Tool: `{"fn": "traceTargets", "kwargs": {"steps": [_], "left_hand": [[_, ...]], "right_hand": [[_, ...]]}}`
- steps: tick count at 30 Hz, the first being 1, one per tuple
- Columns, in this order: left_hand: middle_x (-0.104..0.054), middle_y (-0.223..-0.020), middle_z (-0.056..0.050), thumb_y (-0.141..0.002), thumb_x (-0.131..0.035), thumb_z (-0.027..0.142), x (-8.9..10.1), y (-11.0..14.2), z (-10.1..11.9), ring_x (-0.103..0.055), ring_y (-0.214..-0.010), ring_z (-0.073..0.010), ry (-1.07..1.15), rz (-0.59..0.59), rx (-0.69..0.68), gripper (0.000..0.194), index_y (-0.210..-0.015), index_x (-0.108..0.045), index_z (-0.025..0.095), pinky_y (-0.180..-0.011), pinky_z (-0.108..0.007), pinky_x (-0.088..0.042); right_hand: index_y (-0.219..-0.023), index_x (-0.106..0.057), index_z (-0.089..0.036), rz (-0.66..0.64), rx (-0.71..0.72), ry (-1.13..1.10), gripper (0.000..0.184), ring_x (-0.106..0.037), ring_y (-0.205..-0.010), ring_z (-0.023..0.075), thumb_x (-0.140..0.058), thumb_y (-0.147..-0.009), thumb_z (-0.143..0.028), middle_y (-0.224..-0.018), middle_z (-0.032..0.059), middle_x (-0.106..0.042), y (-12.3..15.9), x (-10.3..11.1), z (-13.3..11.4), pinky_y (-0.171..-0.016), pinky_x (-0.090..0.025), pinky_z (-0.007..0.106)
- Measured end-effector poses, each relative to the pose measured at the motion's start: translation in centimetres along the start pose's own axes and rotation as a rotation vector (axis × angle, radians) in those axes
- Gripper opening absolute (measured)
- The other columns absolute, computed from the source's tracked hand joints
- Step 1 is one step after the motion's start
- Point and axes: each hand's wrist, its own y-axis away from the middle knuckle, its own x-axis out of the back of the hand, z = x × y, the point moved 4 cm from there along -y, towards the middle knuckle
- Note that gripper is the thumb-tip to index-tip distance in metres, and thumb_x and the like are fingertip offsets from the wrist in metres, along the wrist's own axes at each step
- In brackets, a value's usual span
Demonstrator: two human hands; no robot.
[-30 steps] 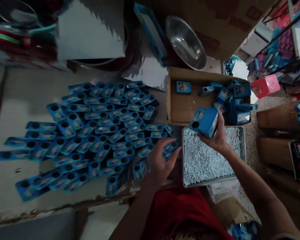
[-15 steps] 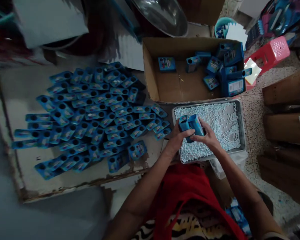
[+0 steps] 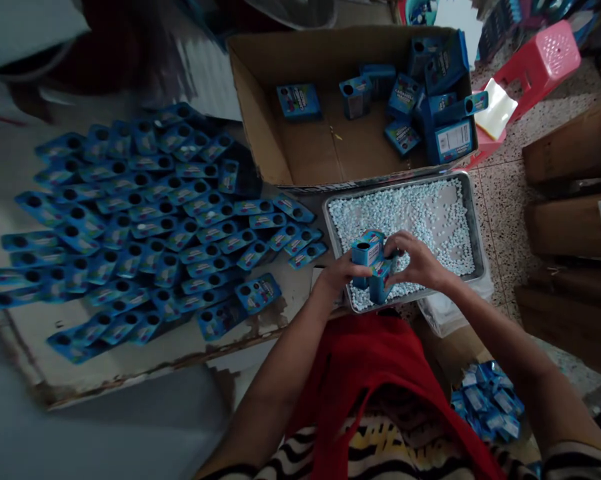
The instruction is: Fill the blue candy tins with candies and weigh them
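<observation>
Both my hands meet over the near edge of a metal tray point(image 3: 473, 220) filled with small pale blue-white pellets. My left hand point(image 3: 337, 275) and my right hand point(image 3: 417, 261) are closed on a small blue carton point(image 3: 373, 263) with a round hole in its flap, held upright above the pellets. Left of the tray, several flat blue cartons point(image 3: 145, 220) lie spread in overlapping rows on a worn white board point(image 3: 130, 363).
An open cardboard box point(image 3: 260, 127) behind the tray holds several assembled blue cartons. A pink plastic stool point(image 3: 540, 53) stands at the back right. Brown cardboard boxes point(image 3: 570, 147) line the right side. More blue packets point(image 3: 487, 400) lie on the speckled floor by my right arm.
My right hand came down from above the cardboard box to the tray's near edge with the carton. My left hand left the flat cartons and joined it on the carton.
</observation>
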Motion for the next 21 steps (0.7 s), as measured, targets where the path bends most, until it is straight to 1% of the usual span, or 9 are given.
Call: {"fn": "traceTargets", "kwargs": {"steps": [3,5,8,10,12,14,17,19,21], "left_hand": [[-0.087,-0.104,-0.010,-0.049,-0.094,0.041,-0.5,2.0,-2.1,-0.083,-0.105,-0.0412,0.141,0.004,0.156,0.064,-0.109,-0.084,0.019,-0.092,-0.052,-0.069],[-0.087,-0.099,-0.008,-0.058,-0.092,0.045,-0.8,2.9,-2.7,-0.084,-0.098,-0.0353,0.235,0.115,0.198,0.055,-0.105,-0.083,0.018,-0.089,-0.046,-0.070],[-0.086,-0.094,-0.008,-0.062,-0.094,0.043,-1.9,3.5,-2.9,-0.083,-0.097,-0.0315,0.270,0.209,0.183,0.047,-0.100,-0.082,0.017,-0.089,-0.039,-0.069],[-0.086,-0.096,-0.008,-0.062,-0.093,0.042,-2.6,3.4,-2.8,-0.083,-0.105,-0.0342,0.278,0.207,0.169,0.048,-0.102,-0.082,0.017,-0.093,-0.041,-0.069],[-0.086,-0.102,-0.009,-0.065,-0.090,0.044,-2.8,3.3,-2.5,-0.081,-0.118,-0.0374,0.281,0.214,0.122,0.051,-0.107,-0.082,0.017,-0.102,-0.044,-0.068],[-0.086,-0.109,-0.008,-0.069,-0.088,0.044,-2.9,3.2,-2.2,-0.077,-0.131,-0.0380,0.260,0.205,0.058,0.052,-0.114,-0.082,0.019,-0.112,-0.047,-0.065],[-0.086,-0.118,-0.008,-0.070,-0.088,0.045,-3.0,3.1,-2.3,-0.073,-0.139,-0.0373,0.214,0.177,0.018,0.056,-0.120,-0.081,0.020,-0.122,-0.050,-0.060],[-0.085,-0.120,-0.009,-0.067,-0.088,0.049,-3.1,3.0,-2.6,-0.074,-0.137,-0.0380,0.233,0.221,0.010,0.060,-0.119,-0.081,0.020,-0.120,-0.050,-0.060],[-0.084,-0.121,-0.010,-0.065,-0.088,0.051,-3.2,3.0,-2.6,-0.076,-0.131,-0.0376,0.259,0.291,-0.002,0.063,-0.120,-0.080,0.020,-0.115,-0.049,-0.062]], "right_hand": [[-0.120,-0.080,-0.027,0.135,-0.042,-0.049,0.060,-0.068,-0.101,0.0259,-0.097,-0.081,-0.070,-0.120,0.0097,-0.070,3.3,-1.8,0.7,-0.084,-0.062,0.040],[-0.139,-0.077,-0.030,0.259,-0.164,-0.037,0.056,-0.071,-0.101,0.0265,-0.077,-0.100,-0.070,-0.125,0.0114,-0.071,5.3,-3.8,0.7,-0.090,-0.064,0.043],[-0.166,-0.059,-0.032,0.341,-0.306,-0.069,0.064,-0.065,-0.138,0.0322,-0.055,-0.113,-0.066,-0.151,0.0147,-0.064,7.3,-7.0,0.4,-0.121,-0.055,0.052],[-0.172,-0.053,-0.031,0.342,-0.337,-0.167,0.076,-0.050,-0.158,0.0345,-0.060,-0.108,-0.071,-0.166,0.0148,-0.052,7.6,-8.2,0.4,-0.135,-0.041,0.055],[-0.170,-0.055,-0.032,0.319,-0.362,-0.331,0.081,-0.047,-0.160,0.0348,-0.066,-0.103,-0.075,-0.168,0.0132,-0.051,7.2,-8.2,0.8,-0.138,-0.037,0.055],[-0.174,-0.048,-0.036,0.312,-0.428,-0.533,0.095,-0.056,-0.152,0.0344,-0.078,-0.093,-0.075,-0.166,0.0119,-0.054,6.7,-7.6,1.6,-0.132,-0.045,0.055],[-0.181,-0.032,-0.039,0.381,-0.628,-0.776,0.140,-0.067,-0.137,0.0342,-0.105,-0.064,-0.065,-0.165,0.0126,-0.056,5.9,-7.0,2.8,-0.116,-0.058,0.051],[-0.173,-0.046,-0.035,0.394,-0.734,-0.884,0.136,-0.069,-0.134,0.0340,-0.109,-0.056,-0.062,-0.160,0.0124,-0.063,5.5,-7.5,3.0,-0.111,-0.061,0.047],[-0.154,-0.067,-0.031,0.353,-0.778,-1.003,0.107,-0.073,-0.127,0.0327,-0.104,-0.061,-0.070,-0.145,0.0101,-0.074,5.0,-8.7,2.8,-0.106,-0.063,0.045]]}}
